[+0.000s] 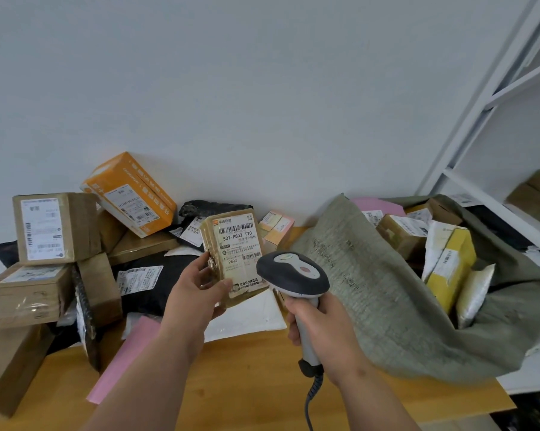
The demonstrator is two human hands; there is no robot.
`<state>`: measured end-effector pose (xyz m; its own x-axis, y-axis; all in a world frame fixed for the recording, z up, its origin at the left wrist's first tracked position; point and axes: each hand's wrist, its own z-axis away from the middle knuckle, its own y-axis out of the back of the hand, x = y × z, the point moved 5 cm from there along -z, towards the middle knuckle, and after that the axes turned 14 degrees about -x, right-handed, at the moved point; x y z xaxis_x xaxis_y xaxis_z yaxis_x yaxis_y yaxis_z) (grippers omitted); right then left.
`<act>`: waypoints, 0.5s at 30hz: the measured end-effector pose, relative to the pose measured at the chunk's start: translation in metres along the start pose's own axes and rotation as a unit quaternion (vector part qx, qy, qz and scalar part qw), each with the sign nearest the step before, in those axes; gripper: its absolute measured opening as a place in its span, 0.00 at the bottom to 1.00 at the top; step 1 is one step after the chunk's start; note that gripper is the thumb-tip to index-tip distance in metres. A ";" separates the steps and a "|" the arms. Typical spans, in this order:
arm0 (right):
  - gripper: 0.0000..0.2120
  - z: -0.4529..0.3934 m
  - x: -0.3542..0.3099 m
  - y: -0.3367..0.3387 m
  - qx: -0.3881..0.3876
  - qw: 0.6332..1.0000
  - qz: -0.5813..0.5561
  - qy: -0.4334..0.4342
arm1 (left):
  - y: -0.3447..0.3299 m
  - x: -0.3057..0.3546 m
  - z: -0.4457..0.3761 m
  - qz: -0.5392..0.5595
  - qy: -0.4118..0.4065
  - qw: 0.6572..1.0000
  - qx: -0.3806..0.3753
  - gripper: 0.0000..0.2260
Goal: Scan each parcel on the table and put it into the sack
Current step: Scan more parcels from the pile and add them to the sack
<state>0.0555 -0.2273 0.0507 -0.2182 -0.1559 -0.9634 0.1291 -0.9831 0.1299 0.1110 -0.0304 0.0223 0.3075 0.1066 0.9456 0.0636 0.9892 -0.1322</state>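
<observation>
Your left hand (197, 290) gripped the brown parcel (234, 258) upright above the middle of the surface (247, 384), label facing you; your right hand (321, 325) clasped the scanner (293, 275) just right of it. You needed the scanner's head squared to the top barcode, parcel steady, then a short carry right into the open sack (386, 290).

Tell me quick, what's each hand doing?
Left hand: holding the small tape-wrapped brown parcel with a white label.
Right hand: gripping the grey-and-white handheld barcode scanner.
</observation>
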 end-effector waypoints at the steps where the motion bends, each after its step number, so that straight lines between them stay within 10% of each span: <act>1: 0.03 0.001 0.001 0.000 0.003 1.000 -0.005 -0.001 | -0.001 0.000 0.001 -0.001 0.000 1.000 -0.002 0.29; 15: 0.05 0.003 0.013 0.064 0.106 0.994 -0.004 0.008 | -0.059 0.003 -0.011 -0.016 -0.017 0.999 -0.034 0.28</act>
<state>0.0575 -0.2924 0.0472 -0.2024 -0.1474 -0.9681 -0.0793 -0.9829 0.1663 0.1187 -0.0897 0.0300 0.2728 0.0799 0.9587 0.1381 0.9830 -0.1213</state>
